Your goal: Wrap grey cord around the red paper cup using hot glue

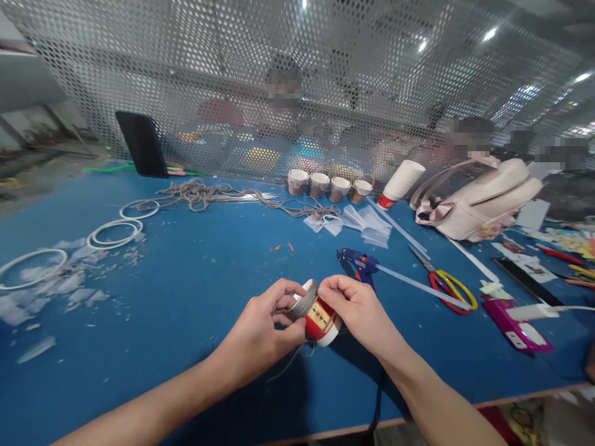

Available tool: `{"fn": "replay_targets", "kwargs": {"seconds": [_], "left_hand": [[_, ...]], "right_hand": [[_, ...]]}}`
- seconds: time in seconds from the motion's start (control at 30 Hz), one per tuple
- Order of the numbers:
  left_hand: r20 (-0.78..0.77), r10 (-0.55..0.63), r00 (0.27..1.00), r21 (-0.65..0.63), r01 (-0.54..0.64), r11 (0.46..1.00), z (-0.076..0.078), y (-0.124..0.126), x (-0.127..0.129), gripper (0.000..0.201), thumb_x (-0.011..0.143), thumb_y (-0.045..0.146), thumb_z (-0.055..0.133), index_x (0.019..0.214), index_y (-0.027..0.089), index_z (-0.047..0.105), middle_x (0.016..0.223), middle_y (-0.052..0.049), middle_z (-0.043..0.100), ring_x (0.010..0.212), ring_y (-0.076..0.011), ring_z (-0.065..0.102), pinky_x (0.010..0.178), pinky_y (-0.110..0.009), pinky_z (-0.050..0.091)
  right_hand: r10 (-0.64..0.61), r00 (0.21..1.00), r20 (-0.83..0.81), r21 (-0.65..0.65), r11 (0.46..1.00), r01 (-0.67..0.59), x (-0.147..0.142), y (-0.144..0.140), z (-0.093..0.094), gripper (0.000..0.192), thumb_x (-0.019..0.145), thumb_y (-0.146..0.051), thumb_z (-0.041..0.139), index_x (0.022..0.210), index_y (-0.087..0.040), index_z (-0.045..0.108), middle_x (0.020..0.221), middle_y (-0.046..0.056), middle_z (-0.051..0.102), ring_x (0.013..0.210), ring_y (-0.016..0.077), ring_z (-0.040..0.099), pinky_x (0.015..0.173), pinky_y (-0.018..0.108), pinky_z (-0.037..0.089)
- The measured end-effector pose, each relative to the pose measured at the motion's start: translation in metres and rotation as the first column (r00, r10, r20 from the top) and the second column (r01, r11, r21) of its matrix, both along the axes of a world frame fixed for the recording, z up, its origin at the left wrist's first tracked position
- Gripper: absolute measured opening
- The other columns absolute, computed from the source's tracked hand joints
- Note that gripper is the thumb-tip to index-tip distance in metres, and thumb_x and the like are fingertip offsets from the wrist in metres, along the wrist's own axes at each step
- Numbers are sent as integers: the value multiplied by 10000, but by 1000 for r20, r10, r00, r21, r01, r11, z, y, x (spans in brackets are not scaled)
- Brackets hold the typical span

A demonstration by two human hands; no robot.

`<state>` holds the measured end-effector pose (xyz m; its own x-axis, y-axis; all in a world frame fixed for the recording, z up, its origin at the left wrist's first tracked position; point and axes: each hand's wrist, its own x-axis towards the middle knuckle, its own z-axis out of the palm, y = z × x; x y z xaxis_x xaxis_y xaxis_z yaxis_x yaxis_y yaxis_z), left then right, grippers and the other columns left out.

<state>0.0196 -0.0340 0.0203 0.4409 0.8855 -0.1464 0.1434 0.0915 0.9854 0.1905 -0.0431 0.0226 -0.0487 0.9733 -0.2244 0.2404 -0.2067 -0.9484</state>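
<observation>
A red and white paper cup point(318, 320) is held tilted above the table near its front. Grey cord point(304, 305) is wound round the part of the cup by its mouth. My left hand point(272, 322) is closed round the corded end, its fingers at the rim. On the other side, my right hand point(353, 303) pinches at the edge of the winding, seemingly on the cord; its fingertips partly hide what they grip. A loose end of cord hangs below the cup. Just beyond my right hand stands a blue glue gun point(360, 261) with a clear glue stick in its back.
Along the mesh screen stand several cord-wrapped cups point(318, 184), a stack of paper cups point(400, 183) and a pink bag point(478, 198). Scissors point(449, 288) and a purple power strip point(517, 325) lie right. White rings point(114, 234) and tangled cord point(199, 193) lie left.
</observation>
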Motion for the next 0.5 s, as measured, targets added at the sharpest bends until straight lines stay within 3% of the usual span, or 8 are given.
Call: {"fn": "replay_targets", "kwargs": {"seconds": [0.5], "left_hand": [[-17,111,994,23,-111,994,-3,2,0,160,693,225,594,828,185,517,598,52,603,536,-99,532,520,-195,388]], "right_hand": [[17,999,44,155,988,-24,-5,-5,-1,235,838,-371,530,728,-165,564,597,-38,471,517,82,388,466,194,326]]}}
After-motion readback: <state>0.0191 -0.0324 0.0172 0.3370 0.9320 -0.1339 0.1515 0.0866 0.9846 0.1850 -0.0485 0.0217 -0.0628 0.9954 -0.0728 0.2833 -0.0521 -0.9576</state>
